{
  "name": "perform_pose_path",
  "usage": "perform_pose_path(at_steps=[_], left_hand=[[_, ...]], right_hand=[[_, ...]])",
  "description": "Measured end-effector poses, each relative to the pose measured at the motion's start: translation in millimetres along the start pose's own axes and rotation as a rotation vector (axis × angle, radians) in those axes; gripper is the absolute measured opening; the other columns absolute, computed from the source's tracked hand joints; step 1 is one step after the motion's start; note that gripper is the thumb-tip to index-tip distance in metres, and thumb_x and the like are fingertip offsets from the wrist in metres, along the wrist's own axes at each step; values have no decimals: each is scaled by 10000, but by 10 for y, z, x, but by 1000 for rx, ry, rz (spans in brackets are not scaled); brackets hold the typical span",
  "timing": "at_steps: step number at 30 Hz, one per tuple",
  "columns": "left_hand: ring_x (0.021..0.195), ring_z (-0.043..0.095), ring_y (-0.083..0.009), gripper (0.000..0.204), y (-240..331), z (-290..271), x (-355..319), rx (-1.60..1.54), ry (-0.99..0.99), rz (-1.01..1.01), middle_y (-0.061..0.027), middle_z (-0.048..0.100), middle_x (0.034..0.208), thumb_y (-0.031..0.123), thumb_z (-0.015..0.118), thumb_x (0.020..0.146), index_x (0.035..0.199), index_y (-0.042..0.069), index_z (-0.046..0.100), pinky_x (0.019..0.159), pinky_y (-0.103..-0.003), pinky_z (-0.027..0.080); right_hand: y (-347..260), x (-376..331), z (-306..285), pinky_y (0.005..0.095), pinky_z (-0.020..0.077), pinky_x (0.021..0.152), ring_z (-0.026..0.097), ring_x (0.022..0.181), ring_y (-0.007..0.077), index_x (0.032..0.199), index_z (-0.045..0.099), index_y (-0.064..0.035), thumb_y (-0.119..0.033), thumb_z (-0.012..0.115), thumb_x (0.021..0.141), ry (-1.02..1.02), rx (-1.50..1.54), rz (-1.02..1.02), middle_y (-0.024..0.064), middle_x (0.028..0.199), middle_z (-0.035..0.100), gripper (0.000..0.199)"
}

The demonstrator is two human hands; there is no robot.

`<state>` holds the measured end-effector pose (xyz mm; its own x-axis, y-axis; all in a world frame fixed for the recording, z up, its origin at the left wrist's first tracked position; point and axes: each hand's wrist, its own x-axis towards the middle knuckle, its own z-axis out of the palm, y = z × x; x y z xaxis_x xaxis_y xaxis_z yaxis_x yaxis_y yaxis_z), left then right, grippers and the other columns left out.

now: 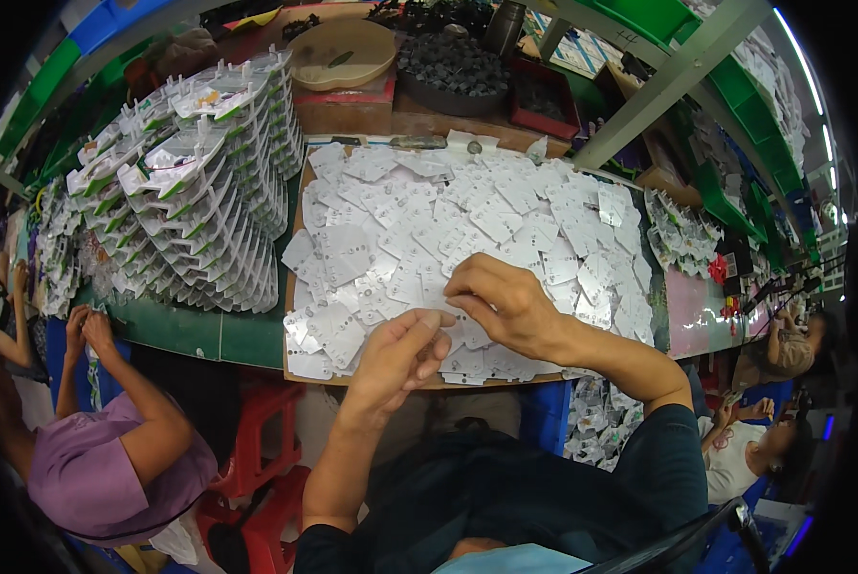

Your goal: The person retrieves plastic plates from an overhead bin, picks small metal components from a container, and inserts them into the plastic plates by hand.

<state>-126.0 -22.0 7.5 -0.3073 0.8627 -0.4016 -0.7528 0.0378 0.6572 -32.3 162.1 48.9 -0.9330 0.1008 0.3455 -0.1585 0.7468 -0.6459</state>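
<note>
My left hand [400, 356] is raised over the near edge of a work board, thumb and fingertips pinched together. Just right of it and slightly farther away, my right hand [507, 304] is also curled, its thumb and forefinger drawn together. The fingertips of both hands are close to each other. Anything between them is too small to make out. Beneath and beyond the hands lies a wide, overlapping spread of flat white plastic plates [486, 215] with small holes and dark dots. The board's brown edge [293, 277] shows at the left.
Tall stacks of white-and-green plastic housings [199, 191] stand to the left on a green table [195, 330]. Behind are a cream round tray [341, 53], a bowl of dark small parts [453, 72] and a red bin [544, 100]. A co-worker in purple [123, 459] sits at left, beside red stools [266, 430].
</note>
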Motion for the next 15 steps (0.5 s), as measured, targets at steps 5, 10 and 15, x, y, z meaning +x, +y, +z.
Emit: perform_pose_path(at_steps=[5, 10, 15], left_hand=[[618, 490, -83, 254, -51, 3, -17, -217, -74, -4, -85, 598, 881, 199, 519, 1050, 1147, -29, 577, 441, -171, 369], [727, 542, -132, 216, -163, -21, -96, -261, -146, -18, -109, 624, 983, 151, 525, 1040, 1162, -21, 573, 576, -232, 461], [747, 572, -147, 202, -173, 15, -121, -253, -178, -45, -135, 635, 1019, 118, 516, 1035, 1166, -26, 568, 578, -227, 472]], right_hand=[[107, 70, -167, 276, 523, 685, 665, 783, 172, 993, 675, 8, -17, 744, 835, 24, 86, 140, 91, 895, 689, 174], [755, 537, -570, 295, 535, 712, 683, 759, 207, 987, 710, 15, -81, 734, 844, 209, -115, 329, 122, 873, 724, 174], [1793, 912, -731, 408, 548, 759, 708, 803, 318, 949, 734, -5, -127, 691, 835, 254, -298, 340, 164, 893, 736, 173]])
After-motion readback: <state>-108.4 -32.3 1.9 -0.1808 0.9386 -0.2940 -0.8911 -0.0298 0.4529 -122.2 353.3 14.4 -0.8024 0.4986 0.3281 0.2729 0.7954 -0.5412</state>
